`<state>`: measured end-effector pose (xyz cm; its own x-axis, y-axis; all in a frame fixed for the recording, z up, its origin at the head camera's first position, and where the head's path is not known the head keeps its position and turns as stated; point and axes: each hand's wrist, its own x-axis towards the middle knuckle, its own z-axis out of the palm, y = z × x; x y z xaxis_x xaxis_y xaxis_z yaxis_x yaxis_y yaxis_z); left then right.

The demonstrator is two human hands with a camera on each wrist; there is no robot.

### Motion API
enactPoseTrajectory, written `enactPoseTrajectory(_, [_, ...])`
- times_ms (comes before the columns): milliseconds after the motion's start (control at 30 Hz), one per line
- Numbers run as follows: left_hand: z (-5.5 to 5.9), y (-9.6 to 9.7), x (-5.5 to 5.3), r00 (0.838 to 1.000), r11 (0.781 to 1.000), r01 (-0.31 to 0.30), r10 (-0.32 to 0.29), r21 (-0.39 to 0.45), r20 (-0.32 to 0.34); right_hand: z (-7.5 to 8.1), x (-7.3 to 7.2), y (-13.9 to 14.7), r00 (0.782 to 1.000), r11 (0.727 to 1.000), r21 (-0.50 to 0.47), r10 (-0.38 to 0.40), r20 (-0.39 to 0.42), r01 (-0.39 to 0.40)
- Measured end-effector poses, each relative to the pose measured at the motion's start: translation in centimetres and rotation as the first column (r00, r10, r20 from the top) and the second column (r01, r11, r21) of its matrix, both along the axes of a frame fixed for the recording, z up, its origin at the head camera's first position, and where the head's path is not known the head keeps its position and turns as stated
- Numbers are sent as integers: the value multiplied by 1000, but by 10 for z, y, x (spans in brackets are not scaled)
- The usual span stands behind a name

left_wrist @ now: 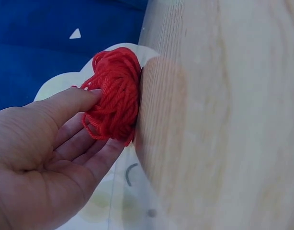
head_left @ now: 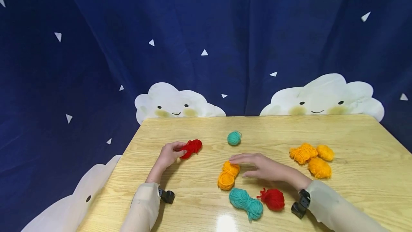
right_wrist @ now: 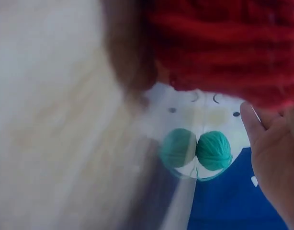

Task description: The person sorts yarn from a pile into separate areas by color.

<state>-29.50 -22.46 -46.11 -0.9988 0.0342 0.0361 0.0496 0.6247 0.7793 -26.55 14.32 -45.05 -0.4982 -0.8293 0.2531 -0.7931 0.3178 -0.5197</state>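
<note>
My left hand (head_left: 168, 154) pinches a small red skein of yarn (head_left: 194, 146) between thumb and fingers at the table's left side. Up close in the left wrist view, the red skein (left_wrist: 116, 91) sits against the tabletop, the thumb laid on its strands. Over the middle of the table is my right hand (head_left: 265, 166), fingers extended and thumb apart. Its fingertips overlap the upper end of an orange skein (head_left: 227, 176); whether they touch it I cannot tell. The right wrist view shows part of the right hand (right_wrist: 276, 163) beyond a blurred red ball of yarn (right_wrist: 233, 48).
A teal ball of yarn (head_left: 234, 138) lies toward the back. Nearer me are a teal skein (head_left: 246, 203) and a red ball (head_left: 273, 199), below the right forearm. Three orange bundles (head_left: 319, 168) cluster at right. A dark blue curtain (head_left: 199, 20) hangs behind the wooden table (head_left: 363, 146).
</note>
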Motion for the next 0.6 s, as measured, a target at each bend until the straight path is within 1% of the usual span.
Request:
enactPoseTrajectory(67, [-1, 0, 0, 1000, 1000, 3, -3, 4, 1, 1, 1, -4, 1000, 999, 33, 12, 4, -12])
enactPoseTrajectory(267, [-2, -1, 0, 1000, 1000, 5, -5, 7, 12, 2, 1, -10, 998, 992, 112, 61, -34, -56])
enactPoseTrajectory(467, [-2, -1, 0, 1000, 1000, 12, -12, 7, 2, 3, 0, -13, 991, 984, 156, 104, -86, -90])
enactPoseTrajectory(600, [-1, -1, 1, 1000, 1000, 12, -12, 4, -3, 4, 0, -14, 987, 980, 179, 107, -123, -84])
